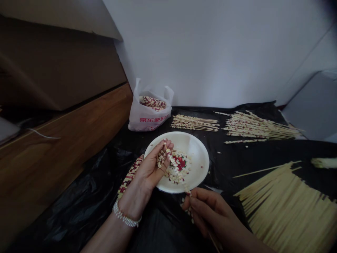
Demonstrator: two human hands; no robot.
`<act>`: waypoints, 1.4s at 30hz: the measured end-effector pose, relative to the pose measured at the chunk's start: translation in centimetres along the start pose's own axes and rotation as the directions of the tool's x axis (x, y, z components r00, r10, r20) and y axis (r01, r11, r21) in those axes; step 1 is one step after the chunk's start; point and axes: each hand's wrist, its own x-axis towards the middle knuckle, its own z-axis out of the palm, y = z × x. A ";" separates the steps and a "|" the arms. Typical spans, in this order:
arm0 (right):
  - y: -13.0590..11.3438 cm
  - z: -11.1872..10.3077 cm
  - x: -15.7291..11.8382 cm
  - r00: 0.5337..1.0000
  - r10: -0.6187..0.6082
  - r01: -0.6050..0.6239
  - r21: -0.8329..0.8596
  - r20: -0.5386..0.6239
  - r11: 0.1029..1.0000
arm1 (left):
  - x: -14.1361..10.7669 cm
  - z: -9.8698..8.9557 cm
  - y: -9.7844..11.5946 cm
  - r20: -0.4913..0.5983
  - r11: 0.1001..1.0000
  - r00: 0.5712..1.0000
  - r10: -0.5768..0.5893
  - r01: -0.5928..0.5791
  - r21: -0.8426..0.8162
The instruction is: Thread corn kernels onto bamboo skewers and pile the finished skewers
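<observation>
A white enamel bowl [199,165] with a red flower at its bottom holds loose corn kernels. Over its left side my left hand [156,163] is cupped palm up, with kernels in the palm and its fingertips at the tip of a skewer. That skewer [173,161], threaded with white and dark red kernels, slants down to my right hand [207,209], whose fingers are closed round its lower part. A few more kernels show beside the right fingers. Under my left forearm lies a speckled corn cob [130,175], partly hidden.
Behind the bowl stands a white plastic bag [150,117] with speckled cobs. Two bundles of threaded skewers [195,123] [247,126] lie at the back. Many bare skewers [286,207] spread at the right, near a pale stalk [323,162]. Black plastic sheeting [86,196] covers the floor; a wooden board [52,140] bounds the left.
</observation>
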 end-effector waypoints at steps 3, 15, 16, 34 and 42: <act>-0.1 0.0 0.0 1.000 -0.007 0.007 -0.042 0.007 0.999 | 0.0 0.0 -0.1 0.001 1.000 1.000 0.006 -0.006 -0.007; 0.2 -0.6 0.3 0.996 -0.090 0.091 -0.112 0.020 0.989 | -0.9 0.8 -0.1 -0.017 0.991 0.996 -0.083 0.084 0.101; 0.2 -0.8 0.3 0.996 -0.089 0.090 -0.109 0.014 0.990 | -0.9 0.7 -0.2 -0.017 0.990 0.996 -0.083 0.084 0.111; -0.5 -0.7 0.2 0.999 -0.036 0.036 -0.085 -0.002 0.996 | -0.7 0.1 -0.5 0.064 0.995 0.997 -0.041 0.035 0.089; -0.4 -0.4 0.0 0.999 -0.049 0.049 -0.070 -0.008 0.996 | -0.4 0.1 -0.3 0.013 0.997 1.000 0.009 -0.010 0.079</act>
